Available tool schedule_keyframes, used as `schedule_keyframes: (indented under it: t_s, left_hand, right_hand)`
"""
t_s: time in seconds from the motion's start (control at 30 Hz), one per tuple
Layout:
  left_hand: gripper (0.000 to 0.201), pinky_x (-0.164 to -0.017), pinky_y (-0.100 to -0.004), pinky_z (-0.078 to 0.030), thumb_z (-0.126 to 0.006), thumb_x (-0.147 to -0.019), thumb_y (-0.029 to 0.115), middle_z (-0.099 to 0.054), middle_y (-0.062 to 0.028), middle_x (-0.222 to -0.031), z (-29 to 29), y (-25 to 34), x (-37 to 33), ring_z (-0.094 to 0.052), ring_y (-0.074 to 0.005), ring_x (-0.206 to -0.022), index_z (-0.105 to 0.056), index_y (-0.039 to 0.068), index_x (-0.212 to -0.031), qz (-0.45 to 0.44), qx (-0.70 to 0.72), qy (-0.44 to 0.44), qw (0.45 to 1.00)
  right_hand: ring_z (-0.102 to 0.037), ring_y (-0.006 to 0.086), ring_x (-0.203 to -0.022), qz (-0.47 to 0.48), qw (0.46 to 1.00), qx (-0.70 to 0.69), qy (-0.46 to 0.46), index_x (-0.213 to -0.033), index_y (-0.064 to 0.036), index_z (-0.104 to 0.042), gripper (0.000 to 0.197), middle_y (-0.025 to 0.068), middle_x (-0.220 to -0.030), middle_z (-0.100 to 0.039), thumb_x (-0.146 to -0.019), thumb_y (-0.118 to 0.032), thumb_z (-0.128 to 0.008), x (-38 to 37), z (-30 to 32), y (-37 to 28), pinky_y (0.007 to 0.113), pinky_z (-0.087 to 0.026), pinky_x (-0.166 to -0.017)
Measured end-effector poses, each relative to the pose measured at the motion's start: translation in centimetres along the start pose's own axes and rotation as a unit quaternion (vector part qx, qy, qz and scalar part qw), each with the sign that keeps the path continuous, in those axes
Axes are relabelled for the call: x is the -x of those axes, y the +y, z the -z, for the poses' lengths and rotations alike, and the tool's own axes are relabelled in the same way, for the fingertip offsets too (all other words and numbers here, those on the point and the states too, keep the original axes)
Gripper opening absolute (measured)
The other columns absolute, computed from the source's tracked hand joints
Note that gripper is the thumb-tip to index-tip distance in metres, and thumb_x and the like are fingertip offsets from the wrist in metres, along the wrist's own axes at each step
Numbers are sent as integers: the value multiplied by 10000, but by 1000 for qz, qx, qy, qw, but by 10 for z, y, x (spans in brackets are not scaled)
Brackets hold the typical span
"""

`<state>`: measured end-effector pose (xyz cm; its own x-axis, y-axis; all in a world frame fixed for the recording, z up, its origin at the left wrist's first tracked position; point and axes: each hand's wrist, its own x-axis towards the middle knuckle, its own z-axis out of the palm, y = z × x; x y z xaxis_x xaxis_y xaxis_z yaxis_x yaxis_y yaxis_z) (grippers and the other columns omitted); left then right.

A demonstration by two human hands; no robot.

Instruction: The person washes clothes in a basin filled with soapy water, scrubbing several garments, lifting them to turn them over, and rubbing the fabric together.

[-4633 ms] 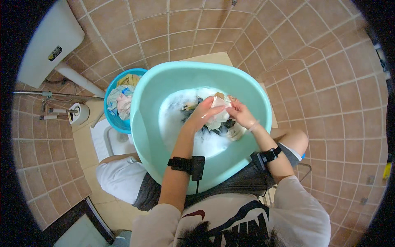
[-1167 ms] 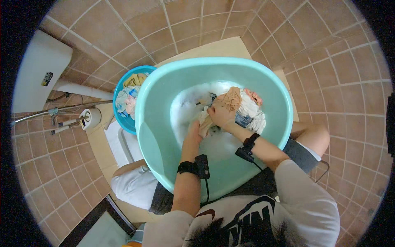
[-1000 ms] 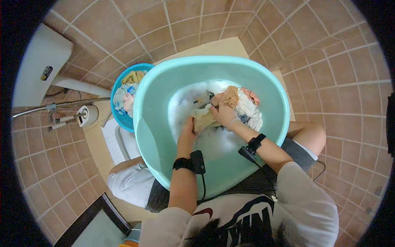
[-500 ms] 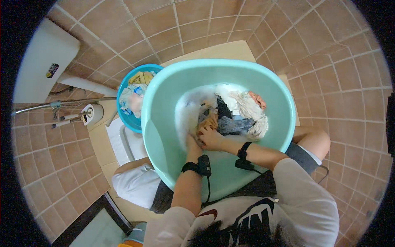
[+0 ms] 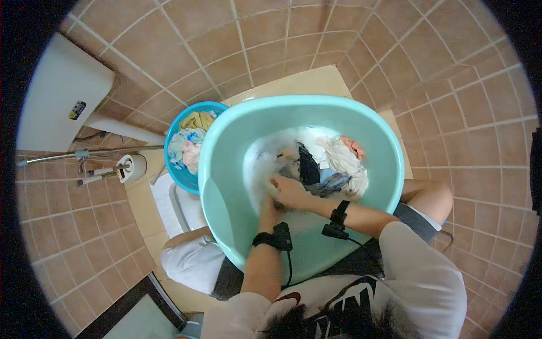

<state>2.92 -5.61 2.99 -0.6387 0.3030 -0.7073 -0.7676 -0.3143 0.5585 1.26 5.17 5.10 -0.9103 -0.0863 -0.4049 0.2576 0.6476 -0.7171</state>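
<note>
A large mint-green tub [image 5: 361, 110] stands in front of me with soapy water and laundry in it. My right hand [image 5: 291, 192] is over the suds on the tub's left side, its fingers curled and closed. What they hold is hidden. My left hand [image 5: 270, 204] is right beside and partly under it, low in the foam, with its fingers out of sight. Just past my hands lie a black cloth [image 5: 307, 165] and a blue-grey garment [image 5: 333, 183]. White clothes [image 5: 341, 158] and a salmon-coloured cloth [image 5: 353, 147] are heaped to the right. White foam [image 5: 254, 164] covers the left part.
A smaller blue basin [image 5: 176, 116] with several pale and yellow clothes touches the tub's left side. A white squat toilet [image 5: 166, 195], a toilet roll [image 5: 135, 168] and a metal pipe [image 5: 121, 151] are farther left. Tiled walls [image 5: 446, 141] enclose the place. My knees flank the tub.
My right hand has closed more tightly and hides more of my left. The tan cloth that was at my fingers has mostly gone from sight. The whole view has shifted slightly.
</note>
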Motion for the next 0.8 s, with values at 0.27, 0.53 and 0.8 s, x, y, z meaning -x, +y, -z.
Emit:
schedule_keyframes:
  t_s: [0.27,0.53,0.8]
  left_hand:
    - [448,-864,-402,-412,-407,-858,403,-516,-120,-1133,21,10,-36,-500,-262,-1017,-484,66,-1142,39,166,-22,985]
    - [453,-876,-389,-412,-387,-867,418,-513,-124,-1132,-7,16,-66,-503,-262,-1018,-472,76,-1152,69,234,-54,968]
    - [676,-980,-383,-292,-595,-783,344,-328,-155,-1305,-24,2,-68,-356,-323,-1177,-279,12,-1279,-46,198,133,970]
  right_hand:
    - [-550,314,-733,125,987,67,75,-815,-65,-545,175,140,-790,-558,-734,-219,-529,4,5,-48,391,-438,-644]
    - [-582,351,-681,29,979,90,181,-715,-53,-627,294,153,-713,-613,-785,-315,-514,-76,28,44,401,-471,-628]
    - [-563,224,-611,-10,999,35,26,-785,-18,-639,494,86,-645,-602,-662,-496,-660,-54,160,74,332,-449,-605]
